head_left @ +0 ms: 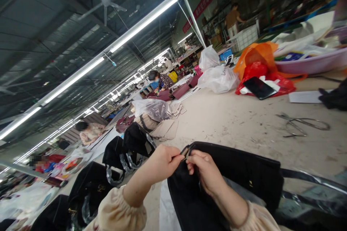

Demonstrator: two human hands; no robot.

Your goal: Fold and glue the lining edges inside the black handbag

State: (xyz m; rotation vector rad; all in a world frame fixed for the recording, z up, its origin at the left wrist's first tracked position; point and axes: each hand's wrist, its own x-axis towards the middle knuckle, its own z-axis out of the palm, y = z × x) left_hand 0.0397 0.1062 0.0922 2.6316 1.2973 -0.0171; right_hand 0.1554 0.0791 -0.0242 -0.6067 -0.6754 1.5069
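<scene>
A black handbag [233, 162] with a small gold emblem and plastic-wrapped handles lies on the worktable in front of me. At its upper left corner my left hand [162, 162] is closed, thumb and fingers pinching the edge. My right hand [203, 169] pinches the same corner from the other side, its fingertips close to the left ones. A small brownish bit shows between the fingertips; what it is I cannot make out. Part of the bag's front is hidden behind my right forearm.
Scissors [300, 124] lie on the worktable [217, 119] at the right, near a dark phone [259, 87] on a red plastic bag [282, 81]. More black handbags [89, 184] line the left side. Several people work farther back.
</scene>
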